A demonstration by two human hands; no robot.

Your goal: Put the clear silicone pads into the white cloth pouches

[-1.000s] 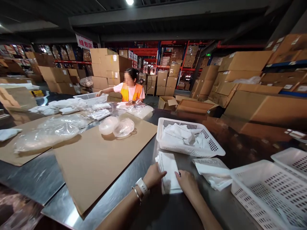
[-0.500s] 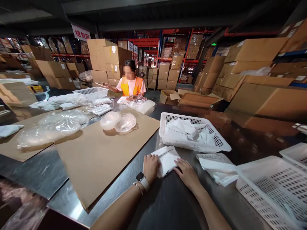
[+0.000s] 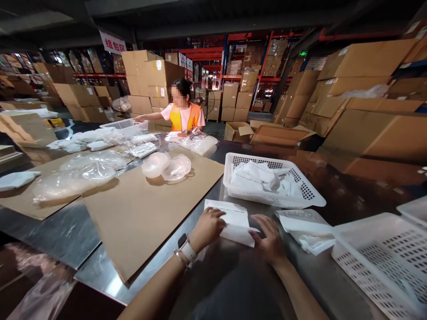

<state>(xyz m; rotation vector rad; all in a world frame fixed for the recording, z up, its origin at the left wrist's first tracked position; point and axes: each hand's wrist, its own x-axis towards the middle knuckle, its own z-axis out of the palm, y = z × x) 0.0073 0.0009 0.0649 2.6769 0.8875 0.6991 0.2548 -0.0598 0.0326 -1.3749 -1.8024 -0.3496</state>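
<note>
- Head view: on your left, two rounded translucent pieces (image 3: 155, 165) rest on a cardboard sheet (image 3: 147, 213).
- Your left hand (image 3: 207, 226) lies over the white packet's near left part, fingers curled; you can't tell whether it grips.
- That white packet (image 3: 235, 218) sits flat on the table (image 3: 230, 280), between your hands.
- Your right hand (image 3: 271, 240) meets its right edge, fingers parted; any pinch is unclear.
- Just beyond stands a white basket (image 3: 263, 200) of crumpled packets (image 3: 253, 175).
</note>
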